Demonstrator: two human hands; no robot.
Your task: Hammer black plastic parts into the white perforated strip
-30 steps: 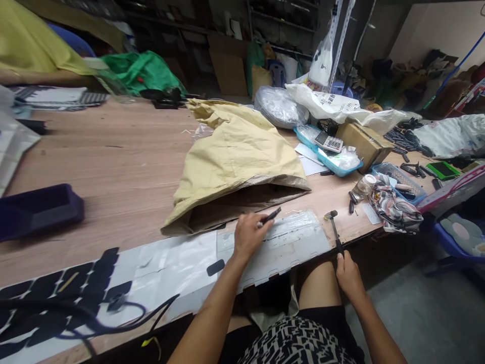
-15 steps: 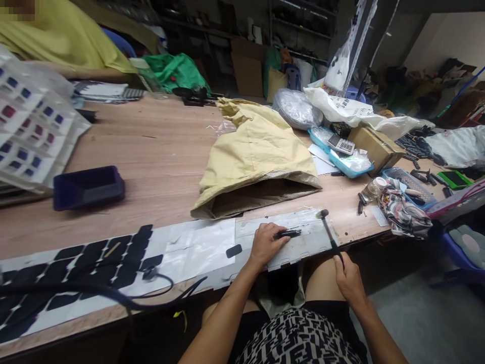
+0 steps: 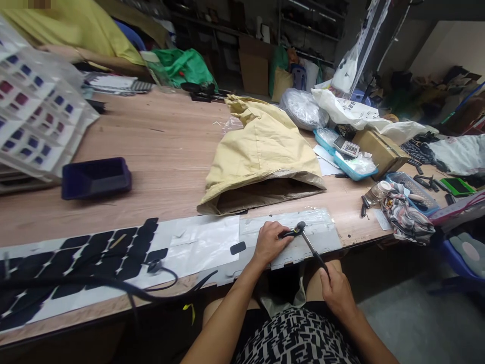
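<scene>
My left hand (image 3: pixel 272 242) is closed on a small black piece (image 3: pixel 290 233), pressing it down on a grey board (image 3: pixel 326 237) at the table's front edge. The piece's exact kind is too small to make out. My right hand (image 3: pixel 336 290) grips the black handle of a hammer (image 3: pixel 311 247). The hammer's head is at the outer end of the black piece, just right of my left fingertips. A black rounded patch (image 3: pixel 238 247) lies left of my left wrist. Behind the board rests a yellow cloth sack (image 3: pixel 265 146), its dark mouth facing me.
A sheet with rows of black patches (image 3: pixel 98 253) and a black cable (image 3: pixel 113 285) lie to the left. Further back sits a dark purple tray (image 3: pixel 96 179). On the right are a blue basket (image 3: pixel 413 194), a bundled cloth (image 3: pixel 407 217) and a calculator (image 3: pixel 346 147). A person in yellow (image 3: pixel 83 30) is at far left.
The hammer has swung left and its head has come onto the end of the black piece. My right hand moved slightly left; my left hand keeps its hold. The whole view shifted a little.
</scene>
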